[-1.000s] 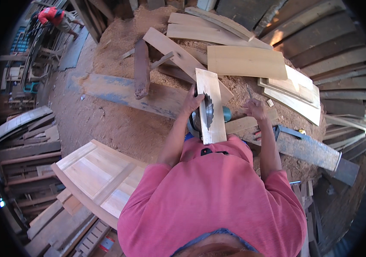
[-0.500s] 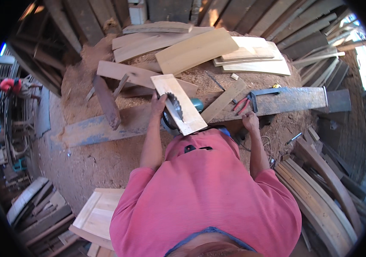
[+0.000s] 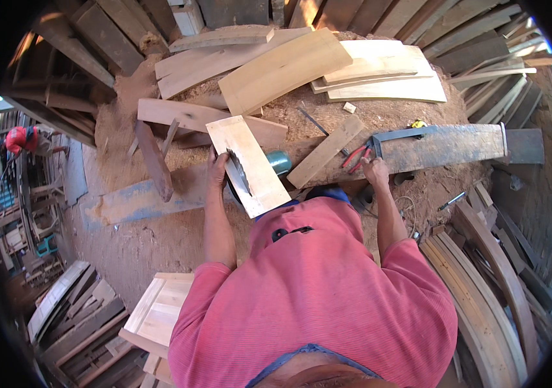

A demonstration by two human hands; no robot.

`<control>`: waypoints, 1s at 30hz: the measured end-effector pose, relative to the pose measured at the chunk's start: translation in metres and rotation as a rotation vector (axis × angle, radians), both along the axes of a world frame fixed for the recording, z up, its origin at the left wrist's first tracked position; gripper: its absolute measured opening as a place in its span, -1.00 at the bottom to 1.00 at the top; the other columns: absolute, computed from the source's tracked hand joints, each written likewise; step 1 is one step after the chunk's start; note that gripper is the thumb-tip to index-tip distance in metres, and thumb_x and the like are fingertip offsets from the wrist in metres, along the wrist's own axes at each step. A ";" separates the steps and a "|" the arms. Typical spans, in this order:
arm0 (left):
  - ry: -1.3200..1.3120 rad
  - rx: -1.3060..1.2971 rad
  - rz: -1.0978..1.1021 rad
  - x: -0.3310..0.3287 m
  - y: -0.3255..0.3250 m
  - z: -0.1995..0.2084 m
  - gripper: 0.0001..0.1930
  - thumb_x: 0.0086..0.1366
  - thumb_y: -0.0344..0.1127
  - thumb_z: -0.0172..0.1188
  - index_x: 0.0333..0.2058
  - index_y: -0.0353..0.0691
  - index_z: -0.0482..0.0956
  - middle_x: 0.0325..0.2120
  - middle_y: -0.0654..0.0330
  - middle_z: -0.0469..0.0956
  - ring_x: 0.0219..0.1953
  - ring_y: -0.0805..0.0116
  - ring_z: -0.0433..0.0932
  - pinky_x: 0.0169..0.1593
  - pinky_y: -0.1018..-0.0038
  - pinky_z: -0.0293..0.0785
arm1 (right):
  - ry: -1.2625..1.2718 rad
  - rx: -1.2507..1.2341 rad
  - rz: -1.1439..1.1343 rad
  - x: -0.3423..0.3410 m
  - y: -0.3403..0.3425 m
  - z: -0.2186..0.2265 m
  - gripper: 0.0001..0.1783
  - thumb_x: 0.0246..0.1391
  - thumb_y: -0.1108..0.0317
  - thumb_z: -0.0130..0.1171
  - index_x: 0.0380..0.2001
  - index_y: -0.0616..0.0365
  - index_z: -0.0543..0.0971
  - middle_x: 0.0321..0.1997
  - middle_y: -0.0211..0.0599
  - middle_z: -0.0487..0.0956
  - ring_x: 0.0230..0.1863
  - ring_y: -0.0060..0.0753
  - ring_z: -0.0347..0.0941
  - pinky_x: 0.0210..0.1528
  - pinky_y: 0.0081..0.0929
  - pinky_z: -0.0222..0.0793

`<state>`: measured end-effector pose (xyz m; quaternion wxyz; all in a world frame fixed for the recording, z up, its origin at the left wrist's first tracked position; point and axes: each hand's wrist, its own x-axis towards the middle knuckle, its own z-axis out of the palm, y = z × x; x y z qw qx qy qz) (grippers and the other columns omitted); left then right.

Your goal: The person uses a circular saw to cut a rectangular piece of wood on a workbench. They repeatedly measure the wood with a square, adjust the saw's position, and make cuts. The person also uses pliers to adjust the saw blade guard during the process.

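My left hand (image 3: 218, 169) is closed round the left edge of a pale wooden board (image 3: 261, 173). Through a long slot in that board shows part of a toothed circular saw blade (image 3: 242, 174). A teal motor housing (image 3: 278, 161) sticks out beneath the board's right side. My right hand (image 3: 377, 172) has its fingers bent together beside the red-handled pliers (image 3: 355, 157); whether they grip a handle is hard to make out. A grey-blue metal bar tool (image 3: 397, 137) lies just beyond that hand, on a long plank (image 3: 454, 150).
Several pale curved boards (image 3: 282, 71) are piled on sawdust at the far side. A short wooden strip (image 3: 326, 152) crosses the plank. Timber stacks (image 3: 473, 301) flank me, and a panelled wooden piece (image 3: 159, 307) sits at lower left. Another person (image 3: 22, 139) works far left.
The slotted board in my left hand has shifted left and tipped, so less of the blade shows. My right hand stays by the pliers. The whole view has shifted slightly.
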<state>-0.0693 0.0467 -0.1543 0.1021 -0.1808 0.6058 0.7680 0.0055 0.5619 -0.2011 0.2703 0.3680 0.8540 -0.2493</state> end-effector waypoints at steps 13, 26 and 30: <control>0.006 -0.097 0.065 0.011 0.002 0.006 -0.47 0.26 -0.37 0.17 0.23 -0.30 0.44 0.02 0.14 0.60 0.00 0.34 0.57 0.11 0.39 0.52 | 0.039 0.132 -0.098 -0.029 -0.059 -0.012 -0.14 0.12 -0.03 0.39 0.26 0.31 0.27 0.25 0.43 0.48 0.30 0.30 0.49 0.31 0.03 0.46; 0.183 -0.256 0.011 -0.020 -0.009 -0.035 -0.37 0.19 -0.27 0.28 0.24 -0.38 0.46 0.03 0.07 0.66 0.05 0.23 0.61 0.14 0.29 0.57 | 0.649 -0.719 -0.310 0.054 -0.078 0.008 -0.61 0.27 0.42 0.03 0.14 0.23 0.53 -0.44 -0.33 0.53 -0.42 -0.45 0.53 -0.42 -0.43 0.50; 0.165 -0.230 0.006 -0.015 -0.041 -0.072 -0.29 0.21 -0.24 0.25 0.32 -0.38 0.35 0.06 -0.05 0.63 0.10 0.19 0.60 0.19 0.30 0.53 | 0.921 -0.634 -0.212 0.043 -0.118 0.037 -0.76 0.14 0.52 0.00 -0.13 0.26 0.54 -0.46 -0.38 0.52 -0.63 -0.49 0.40 -0.63 -0.61 0.30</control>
